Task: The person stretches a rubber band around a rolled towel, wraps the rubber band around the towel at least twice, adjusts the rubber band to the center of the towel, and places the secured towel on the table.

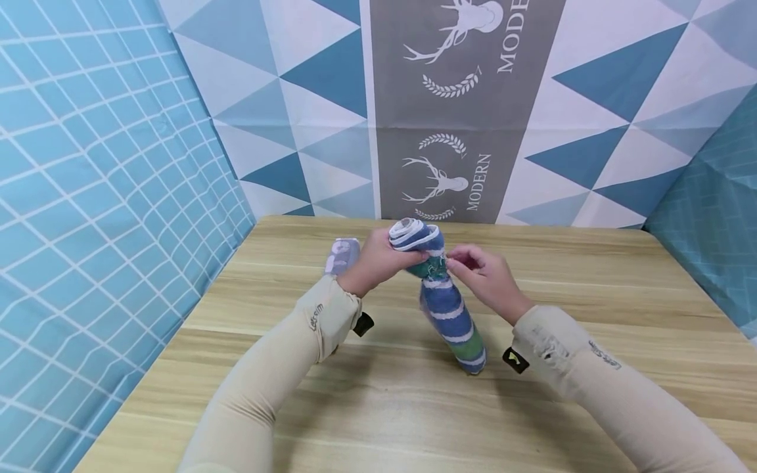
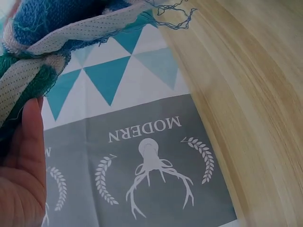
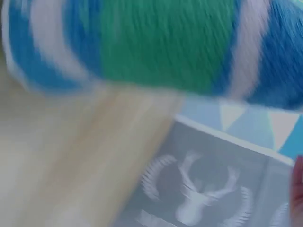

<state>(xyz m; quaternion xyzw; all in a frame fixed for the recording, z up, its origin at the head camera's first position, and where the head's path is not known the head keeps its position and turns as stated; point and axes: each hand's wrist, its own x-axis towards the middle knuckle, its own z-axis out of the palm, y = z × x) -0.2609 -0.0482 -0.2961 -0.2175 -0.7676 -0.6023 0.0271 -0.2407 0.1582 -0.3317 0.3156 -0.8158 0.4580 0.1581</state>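
A rolled striped towel (image 1: 452, 318), blue, green and white, is held up over the table and slants down to the right in the head view. My left hand (image 1: 374, 261) grips its upper part, thumb across the front, below the coiled white-edged end. At the towel's right side, my right hand (image 1: 486, 276) has thumb and index finger together on the frayed edge and appears to pinch it. Loose blue threads (image 2: 177, 19) hang from that edge in the left wrist view. The right wrist view shows the towel (image 3: 165, 47) blurred and close, with only a sliver of fingers (image 3: 297, 189).
A folded grey-purple and white cloth (image 1: 343, 255) lies on the wooden table (image 1: 378, 420) behind my left wrist. Behind the table's far edge hangs a patterned backdrop (image 1: 443, 112) with triangles and deer heads. A blue gridded sheet (image 1: 89, 171) borders the left side.
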